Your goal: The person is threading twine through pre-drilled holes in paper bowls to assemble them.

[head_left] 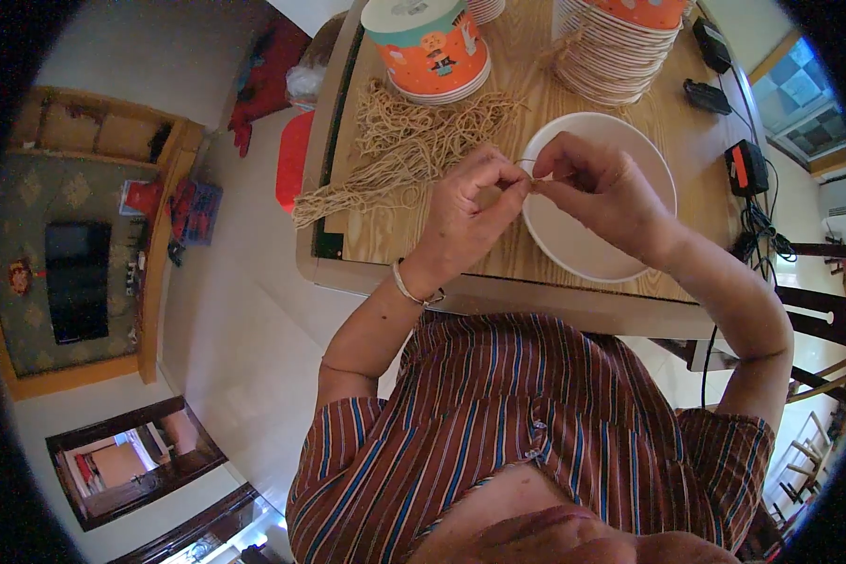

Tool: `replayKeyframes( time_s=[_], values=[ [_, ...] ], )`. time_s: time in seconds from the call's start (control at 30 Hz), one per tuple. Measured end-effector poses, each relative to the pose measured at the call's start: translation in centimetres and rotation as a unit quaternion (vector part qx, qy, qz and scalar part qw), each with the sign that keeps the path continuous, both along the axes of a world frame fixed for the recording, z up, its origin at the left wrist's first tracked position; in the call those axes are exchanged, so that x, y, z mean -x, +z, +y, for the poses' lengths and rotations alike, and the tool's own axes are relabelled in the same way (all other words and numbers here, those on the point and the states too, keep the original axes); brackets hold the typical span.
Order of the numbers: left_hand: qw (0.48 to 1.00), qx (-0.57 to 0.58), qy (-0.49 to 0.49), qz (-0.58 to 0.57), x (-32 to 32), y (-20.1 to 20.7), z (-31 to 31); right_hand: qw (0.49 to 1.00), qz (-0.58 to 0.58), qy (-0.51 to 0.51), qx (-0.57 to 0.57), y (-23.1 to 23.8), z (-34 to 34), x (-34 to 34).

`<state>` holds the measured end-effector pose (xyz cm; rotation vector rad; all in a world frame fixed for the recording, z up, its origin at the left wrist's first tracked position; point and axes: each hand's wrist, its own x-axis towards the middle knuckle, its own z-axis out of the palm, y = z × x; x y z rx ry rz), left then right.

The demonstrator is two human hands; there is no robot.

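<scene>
Your left hand (475,193) and right hand (616,193) meet at the fingertips over the near-left part of a white round paper tub (578,242). Thumb and index of each are pinched closed; whatever sits between them is too small to tell. Your right hand covers part of the tub's opening, which faces up on the wood-grain table (498,254) near its front edge.

Just left and beyond: a loose bundle of tan twine (414,150), frayed ends spread, tail running toward the table's left corner; it crowds your left hand. Beyond it, upside-down nested orange-and-teal tubs (432,56). Across from your right hand, a taller nested stack of tubs (616,61), pale rims showing, orange on top; it blocks the table behind.

Right edge: two black adapters (710,47) and a black-and-orange box (744,169), with tangled black cable (759,235) hanging over the side. Off the left side, a red stool (294,162).

Markings: the orange-and-teal tubs carry a cartoon figure; faint print on the upturned base is too small to read. The white tub's inside is plain.
</scene>
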<state>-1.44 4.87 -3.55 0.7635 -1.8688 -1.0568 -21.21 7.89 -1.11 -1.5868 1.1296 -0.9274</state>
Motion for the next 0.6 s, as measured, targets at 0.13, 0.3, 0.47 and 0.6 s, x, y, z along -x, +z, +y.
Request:
replayKeyframes(
  time_s=[0.13,0.3,0.47,0.6],
  values=[
    [1.0,0.021,0.007,-0.014,0.0,0.0,0.0,0.997,0.057,-0.024,0.035,0.5,0.3,-0.2],
    [0.998,0.051,0.005,-0.022,-0.1,0.1,0.0,0.993,0.092,-0.034,0.066,1.4,0.5,-0.3],
    [0.997,0.068,0.023,-0.03,0.1,0.4,0.2,0.998,0.063,0.011,0.027,0.3,-0.5,0.4],
    [0.998,0.038,0.035,-0.036,0.1,0.6,0.5,0.968,-0.029,0.005,-0.249,1.6,-0.9,0.5]
  ],
)
